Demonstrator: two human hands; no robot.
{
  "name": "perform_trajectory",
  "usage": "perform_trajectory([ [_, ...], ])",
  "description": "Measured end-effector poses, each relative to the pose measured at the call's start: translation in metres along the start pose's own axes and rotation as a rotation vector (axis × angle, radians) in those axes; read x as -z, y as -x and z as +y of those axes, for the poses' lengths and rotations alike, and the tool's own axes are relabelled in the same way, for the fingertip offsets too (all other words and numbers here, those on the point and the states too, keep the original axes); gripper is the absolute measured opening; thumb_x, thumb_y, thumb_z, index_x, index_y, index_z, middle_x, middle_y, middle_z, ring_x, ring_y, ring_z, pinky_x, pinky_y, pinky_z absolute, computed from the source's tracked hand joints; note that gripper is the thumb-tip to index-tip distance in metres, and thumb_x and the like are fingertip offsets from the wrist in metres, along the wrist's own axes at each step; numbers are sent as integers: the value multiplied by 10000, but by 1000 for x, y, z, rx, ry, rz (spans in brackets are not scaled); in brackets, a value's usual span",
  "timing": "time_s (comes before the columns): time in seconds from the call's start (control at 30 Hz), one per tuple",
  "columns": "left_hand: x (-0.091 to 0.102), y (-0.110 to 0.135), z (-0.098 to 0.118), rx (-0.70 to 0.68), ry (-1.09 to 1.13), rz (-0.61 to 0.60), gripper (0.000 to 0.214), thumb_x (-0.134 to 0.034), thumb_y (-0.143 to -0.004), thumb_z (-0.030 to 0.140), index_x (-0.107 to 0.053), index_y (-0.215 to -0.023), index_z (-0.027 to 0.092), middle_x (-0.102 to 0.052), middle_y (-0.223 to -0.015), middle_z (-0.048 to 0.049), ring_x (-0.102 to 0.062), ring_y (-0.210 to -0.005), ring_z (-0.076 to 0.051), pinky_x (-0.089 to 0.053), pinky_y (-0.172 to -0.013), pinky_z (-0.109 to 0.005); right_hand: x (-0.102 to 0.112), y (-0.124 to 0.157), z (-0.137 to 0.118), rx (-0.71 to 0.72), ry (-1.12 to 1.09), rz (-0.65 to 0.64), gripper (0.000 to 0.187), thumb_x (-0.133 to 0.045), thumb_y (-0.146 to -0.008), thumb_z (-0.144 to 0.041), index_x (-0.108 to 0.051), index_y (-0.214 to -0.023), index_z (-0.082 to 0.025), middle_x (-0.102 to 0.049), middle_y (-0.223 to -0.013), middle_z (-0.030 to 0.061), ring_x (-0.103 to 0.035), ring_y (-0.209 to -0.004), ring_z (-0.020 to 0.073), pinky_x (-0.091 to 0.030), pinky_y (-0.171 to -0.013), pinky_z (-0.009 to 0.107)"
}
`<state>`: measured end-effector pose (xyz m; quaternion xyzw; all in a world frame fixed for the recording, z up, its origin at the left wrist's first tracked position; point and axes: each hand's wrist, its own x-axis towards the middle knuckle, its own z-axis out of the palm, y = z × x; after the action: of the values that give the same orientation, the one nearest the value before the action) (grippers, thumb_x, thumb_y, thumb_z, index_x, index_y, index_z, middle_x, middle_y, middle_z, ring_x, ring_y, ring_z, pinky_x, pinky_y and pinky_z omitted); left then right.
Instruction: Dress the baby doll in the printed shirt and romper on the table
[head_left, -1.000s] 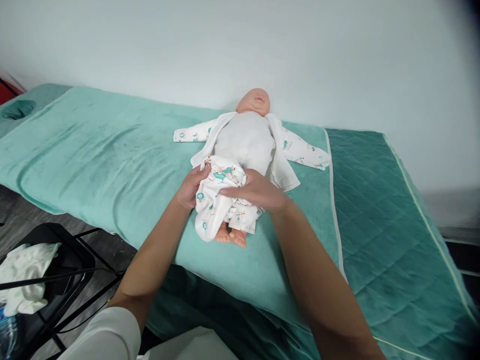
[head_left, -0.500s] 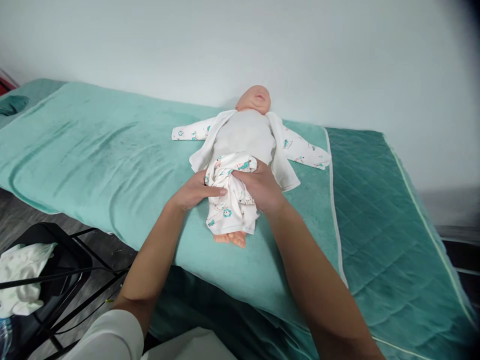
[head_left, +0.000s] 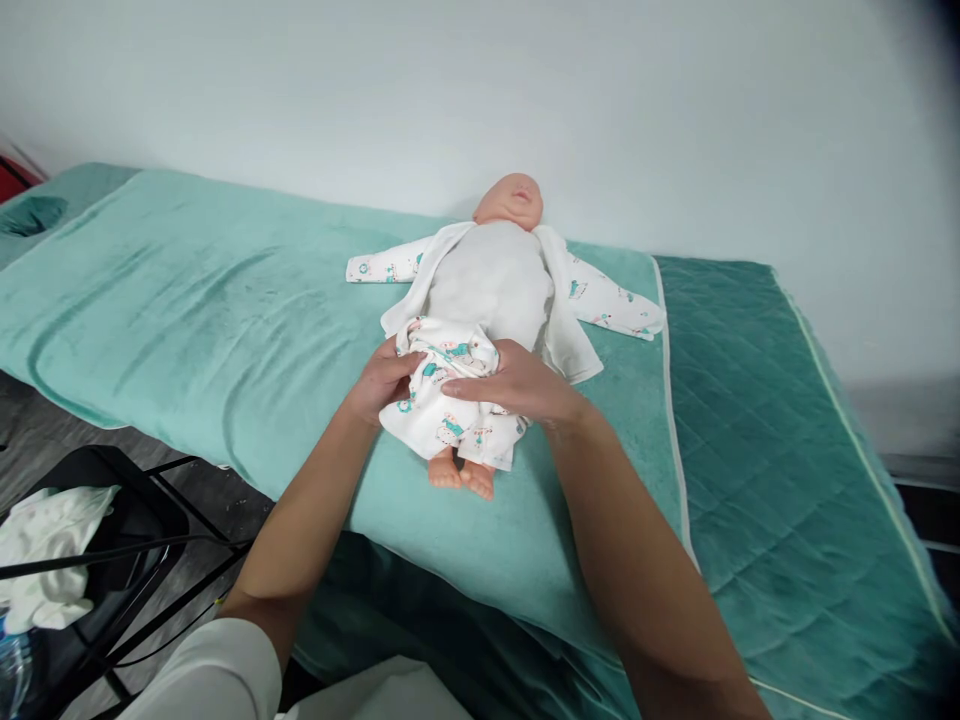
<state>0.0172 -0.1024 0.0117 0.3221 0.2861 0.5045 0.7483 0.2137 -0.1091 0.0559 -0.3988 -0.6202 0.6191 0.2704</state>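
Observation:
A baby doll (head_left: 491, 275) lies on its back, head toward the wall, with its white cloth body showing. Its arms are inside an open printed baby jacket (head_left: 615, 300), whose front flaps lie spread to both sides. Printed baby pants (head_left: 450, 425) are around the doll's legs, bunched at the top, and the bare feet (head_left: 474, 478) stick out of the leg openings. My left hand (head_left: 384, 382) grips the pants at their left side, thumb on top. On the right side my right hand (head_left: 521, 385) holds them, thumb across the front; its other fingers are hidden.
The doll rests on a bed with a light green cover (head_left: 187, 300); a darker quilted cover (head_left: 787, 420) shows at right. A white wall (head_left: 375, 100) stands behind. At lower left a black folding chair (head_left: 142, 510) bears a crumpled white cloth (head_left: 56, 550) and a plastic bottle (head_left: 15, 660).
The pants' bunched waist has shifted slightly down and left, and the cloth has spread out more. My right thumb now lies lower across the front. The feet show a little more.

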Motion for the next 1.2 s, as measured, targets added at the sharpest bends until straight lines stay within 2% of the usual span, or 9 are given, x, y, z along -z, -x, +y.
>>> perform_trajectory([
  [0.1,2,-2,-1,-41,-36,-14,503,-950,-595,359,-713,-993,162,-789,-865,-61,-773,-968,-313,-615,-880,-404,-2,-2,7,18,-179,62,366,-871,-752,-401,-792,-1056,-211,-795,-1006,35,-734,-916,218,-576,-791,322],
  [0.2,-1,-2,-2,-39,-65,-29,519,-953,-606,369,-736,-1025,154,-799,-940,-86,-753,-1064,-330,-592,-953,-417,-4,-8,15,63,-337,178,388,-881,-731,-374,-779,-1064,-202,-794,-980,37,-741,-902,225,-588,-808,342],
  [0.37,1,-3,-5,-40,-180,-121,520,-920,-685,428,-762,-1095,149,-789,-1097,-118,-720,-1136,-323,-560,-986,-393,-6,-15,20,147,-415,294,405,-881,-703,-425,-764,-1025,-209,-787,-962,33,-742,-897,238,-592,-835,364],
  [0.5,11,-4,-7,-70,-248,-181,620,-966,-593,439,-766,-1110,160,-789,-1091,-110,-728,-1091,-317,-565,-947,-376,-8,-14,18,169,-327,288,443,-870,-719,-478,-767,-1055,-208,-779,-957,36,-728,-916,240,-582,-821,352],
  [0.63,14,-4,-8,-63,-274,-217,598,-950,-625,394,-757,-1142,163,-788,-1090,-111,-739,-1054,-304,-575,-929,-381,-9,-13,16,178,-258,281,429,-861,-748,-477,-766,-1064,-202,-770,-949,28,-709,-914,226,-560,-802,321],
  [0.93,6,-1,-3,-73,-206,-110,594,-957,-599,314,-749,-1134,163,-800,-1033,-100,-752,-1052,-310,-596,-964,-396,-9,-15,5,192,-157,231,408,-820,-777,-510,-765,-1023,-189,-768,-977,22,-687,-924,213,-529,-835,305],
  [1.2,3,-3,-2,-102,-170,-66,552,-941,-601,265,-752,-1113,183,-799,-997,-76,-761,-1040,-308,-627,-946,-402,-7,-18,10,201,-148,192,360,-786,-805,-507,-736,-978,-195,-730,-921,12,-657,-837,195,-518,-771,301],
])
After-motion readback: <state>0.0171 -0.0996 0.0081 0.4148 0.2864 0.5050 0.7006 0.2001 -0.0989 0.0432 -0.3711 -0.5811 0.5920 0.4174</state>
